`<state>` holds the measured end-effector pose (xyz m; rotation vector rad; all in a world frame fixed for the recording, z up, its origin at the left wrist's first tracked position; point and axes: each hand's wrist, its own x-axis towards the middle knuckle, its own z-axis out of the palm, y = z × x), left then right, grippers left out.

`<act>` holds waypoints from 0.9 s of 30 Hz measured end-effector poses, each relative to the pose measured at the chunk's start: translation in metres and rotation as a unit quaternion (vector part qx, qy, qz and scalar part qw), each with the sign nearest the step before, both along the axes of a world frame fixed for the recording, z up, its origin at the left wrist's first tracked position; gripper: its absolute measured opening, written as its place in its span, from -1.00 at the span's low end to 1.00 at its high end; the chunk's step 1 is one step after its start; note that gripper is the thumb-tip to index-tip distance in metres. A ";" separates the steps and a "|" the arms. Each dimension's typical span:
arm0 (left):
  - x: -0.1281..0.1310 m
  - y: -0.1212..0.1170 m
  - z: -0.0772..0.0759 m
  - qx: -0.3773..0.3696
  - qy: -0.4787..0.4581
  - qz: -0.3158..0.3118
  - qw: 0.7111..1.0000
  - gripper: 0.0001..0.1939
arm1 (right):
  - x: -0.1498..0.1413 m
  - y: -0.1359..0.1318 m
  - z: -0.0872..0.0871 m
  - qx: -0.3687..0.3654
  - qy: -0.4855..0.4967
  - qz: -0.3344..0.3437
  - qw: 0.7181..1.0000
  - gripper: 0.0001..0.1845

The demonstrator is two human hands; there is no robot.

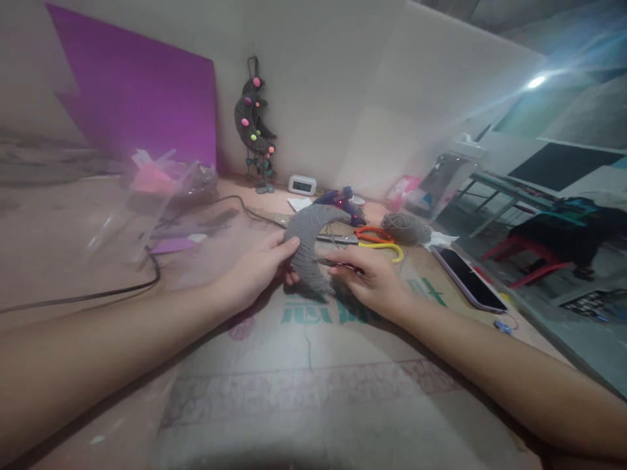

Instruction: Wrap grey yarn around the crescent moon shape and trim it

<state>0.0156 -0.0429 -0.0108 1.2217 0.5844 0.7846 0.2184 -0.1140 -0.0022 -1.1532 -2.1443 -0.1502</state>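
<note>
A crescent moon wrapped in grey yarn [304, 251] is upright above the cardboard sheet. My left hand [272, 264] grips its outer curve, thumb on the front face and fingers behind. At the inner curve, my right hand [365, 271] is closed in a pinch. A thin dark piece shows at its fingertips, too small and blurred to name. A loose grey strand [334, 230] crosses the crescent's opening. Just beyond lie scissors with an orange and a yellow handle loop [392, 248], partly hidden by the crescent and my hand.
Behind are a grey yarn ball [405, 228], a small digital clock [302, 185] and a decorated hanging moon [255, 124]. A phone [467, 277] lies right. Left are a glue gun-like cable [122, 290], clear plastic packaging [171, 189] and a purple sheet [147, 98]. Printed cardboard [304, 405] covers the table.
</note>
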 end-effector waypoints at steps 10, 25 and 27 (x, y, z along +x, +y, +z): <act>0.001 -0.003 0.001 0.010 -0.008 0.017 1.000 -0.84 | 0.000 -0.003 -0.001 -0.036 0.084 -0.048 0.995 -0.75; -0.001 0.001 -0.003 0.017 -0.026 -0.030 0.999 -0.78 | 0.002 -0.002 -0.001 -0.007 0.014 0.009 1.000 -0.76; -0.001 0.001 -0.003 0.018 -0.026 -0.034 0.999 -0.79 | 0.002 -0.002 -0.001 -0.012 0.019 0.016 1.000 -0.76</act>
